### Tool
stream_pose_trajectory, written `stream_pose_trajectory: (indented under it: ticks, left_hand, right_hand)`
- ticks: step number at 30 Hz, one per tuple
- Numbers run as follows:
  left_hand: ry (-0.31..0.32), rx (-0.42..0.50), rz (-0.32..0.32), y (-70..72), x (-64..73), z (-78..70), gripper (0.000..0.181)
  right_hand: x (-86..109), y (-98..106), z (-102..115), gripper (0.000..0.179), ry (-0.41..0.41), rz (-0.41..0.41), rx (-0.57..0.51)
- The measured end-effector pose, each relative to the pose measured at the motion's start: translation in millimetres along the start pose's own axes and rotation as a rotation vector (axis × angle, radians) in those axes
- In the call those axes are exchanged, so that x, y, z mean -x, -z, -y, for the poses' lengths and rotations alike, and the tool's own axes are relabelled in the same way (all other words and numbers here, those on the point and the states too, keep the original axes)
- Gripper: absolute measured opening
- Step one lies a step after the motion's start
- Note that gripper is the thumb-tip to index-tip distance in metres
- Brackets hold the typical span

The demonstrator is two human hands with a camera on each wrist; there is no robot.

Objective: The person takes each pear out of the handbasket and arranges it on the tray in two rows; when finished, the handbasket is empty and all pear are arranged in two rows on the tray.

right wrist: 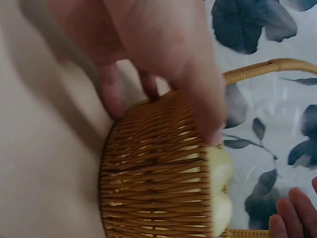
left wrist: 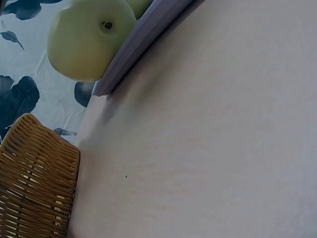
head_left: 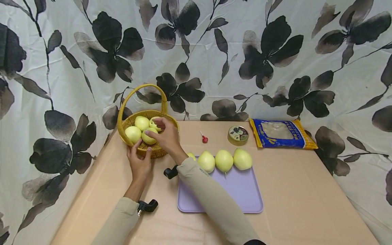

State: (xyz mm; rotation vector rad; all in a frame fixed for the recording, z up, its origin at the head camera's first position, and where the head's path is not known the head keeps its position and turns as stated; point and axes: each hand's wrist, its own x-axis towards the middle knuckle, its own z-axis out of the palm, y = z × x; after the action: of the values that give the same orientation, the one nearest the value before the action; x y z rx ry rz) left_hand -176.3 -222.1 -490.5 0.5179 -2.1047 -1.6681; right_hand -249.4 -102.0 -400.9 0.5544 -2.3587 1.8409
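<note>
A wicker basket [head_left: 157, 151] with a tall handle stands at the left back of the table, holding several yellow-green pears [head_left: 133, 134]. My left hand [head_left: 140, 167] grips its front side; in the right wrist view, one of that hand's fingers [right wrist: 205, 106] reaches the rim while others lie lower along the wicker. Over the basket's right side is my right hand [head_left: 169, 137], fingers loosely extended beside a pear. The right wrist view shows these fingers [right wrist: 297, 213] above the pears, gripping nothing. More pears [head_left: 224, 161] line the far edge of a purple tray [head_left: 220, 207].
Behind the tray lie a red lollipop [head_left: 205, 139] and a round tin [head_left: 238, 135]. A blue and yellow packet [head_left: 280, 133] rests at the back right. A floral curtain [head_left: 220, 61] hangs behind the table. My right forearm [head_left: 214, 194] crosses over the tray.
</note>
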Motion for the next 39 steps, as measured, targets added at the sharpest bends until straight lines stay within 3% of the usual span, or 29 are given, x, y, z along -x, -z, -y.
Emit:
stream_pose_trajectory:
  ticks: [8,20,30,39]
  left_hand:
    - [-0.023,0.018,-0.010,0.1,0.4,-0.6,0.057]
    - [-0.032,0.040,-0.025,-3.5,1.3,1.7,0.055]
    - [-0.021,0.083,-0.021,-2.6,1.7,-4.6,0.057]
    - [-0.025,0.080,-0.016,-2.5,1.5,-0.6,0.057]
  right_hand:
    - [-14.2,-20,-16,0.049,-0.047,-0.010,-0.009]
    - [-24.6,-35,-38,0.047,-0.169,0.006,0.110]
    - [-34.5,-39,-37,0.045,-0.182,0.066,0.318]
    - [-37.1,-42,-37,0.050,-0.179,0.143,0.478]
